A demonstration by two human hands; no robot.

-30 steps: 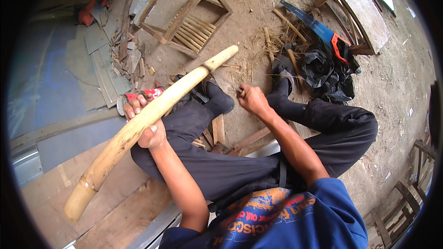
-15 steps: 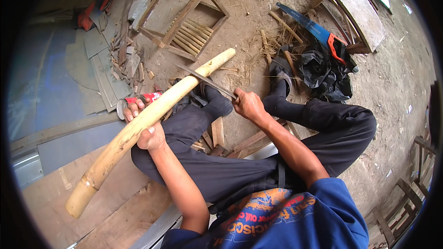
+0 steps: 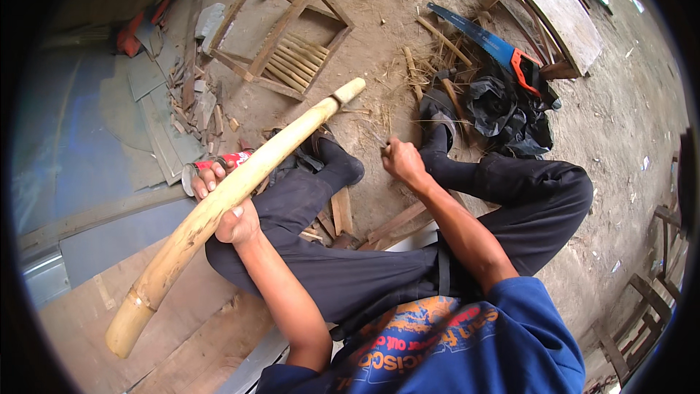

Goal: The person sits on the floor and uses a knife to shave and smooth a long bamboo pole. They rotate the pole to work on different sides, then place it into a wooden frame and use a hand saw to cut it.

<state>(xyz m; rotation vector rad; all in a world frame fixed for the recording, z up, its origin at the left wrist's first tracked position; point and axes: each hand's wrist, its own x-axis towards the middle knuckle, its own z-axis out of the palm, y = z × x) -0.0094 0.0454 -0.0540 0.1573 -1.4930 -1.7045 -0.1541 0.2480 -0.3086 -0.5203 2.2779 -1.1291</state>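
Observation:
A long pale yellow bamboo pole (image 3: 240, 175) slants across my left thigh, its near end at lower left and its far end up by my left foot. My left hand (image 3: 232, 211) is closed around its middle, thumb on the near side and fingers on the far side. Near the far end a dark mark rings the pole. My right hand (image 3: 403, 162) is closed above the ground between my feet, apart from the pole. It grips a knife, whose dark handle end (image 3: 387, 146) barely shows; the blade is too blurred to make out.
A wooden frame with bamboo slats (image 3: 295, 58) lies ahead. At right are a handsaw (image 3: 481, 40) with an orange handle, a hammer (image 3: 452, 91) and a black plastic bag (image 3: 503, 117). A red can (image 3: 191, 175) lies by my left hand. Wood scraps (image 3: 208, 106) are piled at left.
The knife in my right hand has left the pole, and that hand has moved slightly right and down. The blade, plain against the pole before, no longer shows clearly. My left hand keeps its hold.

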